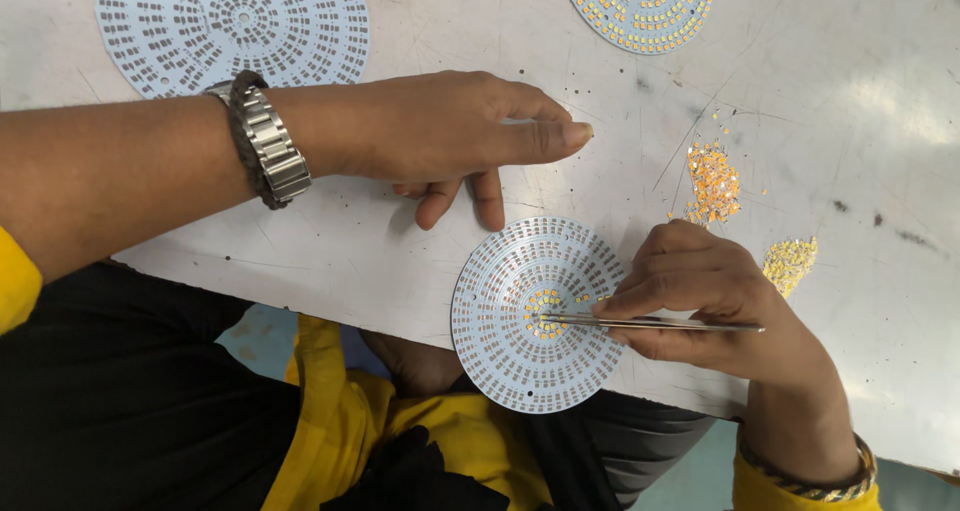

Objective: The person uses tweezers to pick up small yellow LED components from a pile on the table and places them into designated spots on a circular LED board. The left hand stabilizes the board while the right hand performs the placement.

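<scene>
Here the right hand [700, 301] pinched tweezers [650, 323], tips at the centre of the round board [520, 351] on the table's [350, 261] near edge; placing chips seemed underway. The left hand [450, 131] rested flat, holding nothing.

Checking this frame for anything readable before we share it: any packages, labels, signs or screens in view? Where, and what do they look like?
None in view: no package, label, sign or screen.
Closest is the steel-link wristwatch on the left wrist; its face is turned away.
On the scratched grey metal table there are only round white circuit boards, one under the tweezers in the right hand, and loose piles of small orange and yellow chips.
</scene>
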Tool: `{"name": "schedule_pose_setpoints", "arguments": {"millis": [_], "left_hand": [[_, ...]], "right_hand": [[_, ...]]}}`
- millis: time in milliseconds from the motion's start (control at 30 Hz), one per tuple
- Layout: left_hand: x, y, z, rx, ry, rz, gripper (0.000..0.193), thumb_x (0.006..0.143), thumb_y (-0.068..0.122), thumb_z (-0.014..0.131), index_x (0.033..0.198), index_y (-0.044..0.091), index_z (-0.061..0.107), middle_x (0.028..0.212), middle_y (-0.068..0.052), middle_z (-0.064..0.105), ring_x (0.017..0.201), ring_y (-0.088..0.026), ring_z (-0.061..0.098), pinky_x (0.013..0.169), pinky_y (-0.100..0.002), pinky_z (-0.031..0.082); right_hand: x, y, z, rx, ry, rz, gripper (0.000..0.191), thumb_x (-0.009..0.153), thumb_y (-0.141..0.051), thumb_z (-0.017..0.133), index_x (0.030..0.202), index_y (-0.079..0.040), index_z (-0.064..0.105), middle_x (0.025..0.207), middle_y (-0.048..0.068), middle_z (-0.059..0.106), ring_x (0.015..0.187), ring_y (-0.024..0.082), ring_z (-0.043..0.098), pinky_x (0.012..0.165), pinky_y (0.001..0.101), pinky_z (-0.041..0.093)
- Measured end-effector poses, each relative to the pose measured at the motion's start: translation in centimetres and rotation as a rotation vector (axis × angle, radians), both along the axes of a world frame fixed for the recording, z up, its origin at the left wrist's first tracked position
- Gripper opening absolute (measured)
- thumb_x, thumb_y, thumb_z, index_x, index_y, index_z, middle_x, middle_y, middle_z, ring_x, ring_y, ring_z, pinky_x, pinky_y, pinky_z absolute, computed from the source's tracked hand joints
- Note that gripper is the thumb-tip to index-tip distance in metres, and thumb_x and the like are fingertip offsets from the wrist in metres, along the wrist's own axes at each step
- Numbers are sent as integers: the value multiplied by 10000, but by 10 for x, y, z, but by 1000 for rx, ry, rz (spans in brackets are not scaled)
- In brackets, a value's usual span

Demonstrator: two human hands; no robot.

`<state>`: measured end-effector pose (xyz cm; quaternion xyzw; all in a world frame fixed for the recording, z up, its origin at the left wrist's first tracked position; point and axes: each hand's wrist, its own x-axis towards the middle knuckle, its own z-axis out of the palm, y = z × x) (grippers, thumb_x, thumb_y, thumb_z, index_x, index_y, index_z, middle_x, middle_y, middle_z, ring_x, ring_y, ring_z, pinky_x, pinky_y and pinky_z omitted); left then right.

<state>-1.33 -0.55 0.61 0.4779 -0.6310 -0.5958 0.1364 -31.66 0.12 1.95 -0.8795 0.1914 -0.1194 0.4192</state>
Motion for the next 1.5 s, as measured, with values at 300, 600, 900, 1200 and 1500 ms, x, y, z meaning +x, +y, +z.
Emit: {"name": "schedule_pose_setpoints", "arguments": {"millis": [300, 600, 900, 1200, 1500], "left_hand": [[2, -1, -5, -12, 42, 4, 838, 831, 713, 459, 1454, 155, 517, 717, -179, 810, 266, -166, 607, 222, -223, 390], [0, 1, -5, -67, -21, 12, 840, 841, 714, 465, 1454, 144, 535, 688, -179, 810, 283, -164, 638, 231, -216, 385], [0, 0, 0, -25, -7, 13, 815, 825, 678, 434, 1461, 182, 548, 719, -172, 834, 272, -153, 591, 247, -237, 364], [0, 0, 3, 33, -54, 0, 859, 833, 749, 436, 1495, 207, 514, 726, -155, 823, 288, -134, 584, 270, -234, 380], [6, 2, 1, 150, 77, 14, 923, 819, 696, 418, 1516, 92, 391, 848, -231, 823, 294, -148, 628, 241, -210, 388]], "right_hand": [[3, -1, -3, 6, 20, 14, 293, 739, -169, 843, 1014, -82, 795, 852, -3, 782, 817, 153, 604, 752, 303, 502], [5, 0, -3, -2, 30, 8, 284, 739, -183, 838, 1004, -93, 795, 858, -2, 777, 819, 153, 616, 766, 310, 495], [4, -1, -3, -6, 24, 7, 287, 717, -144, 844, 990, -73, 792, 856, 14, 778, 832, 170, 628, 764, 323, 506], [-67, 85, -15, 292, -655, -786, 191, 884, -101, 772, 1014, 32, 729, 818, 138, 719, 741, 218, 617, 763, 513, 527], [-91, 140, -44, 1114, -981, -827, 182, 959, -190, 728, 1007, -16, 705, 787, 33, 578, 852, 210, 580, 1073, 863, 237]]}}
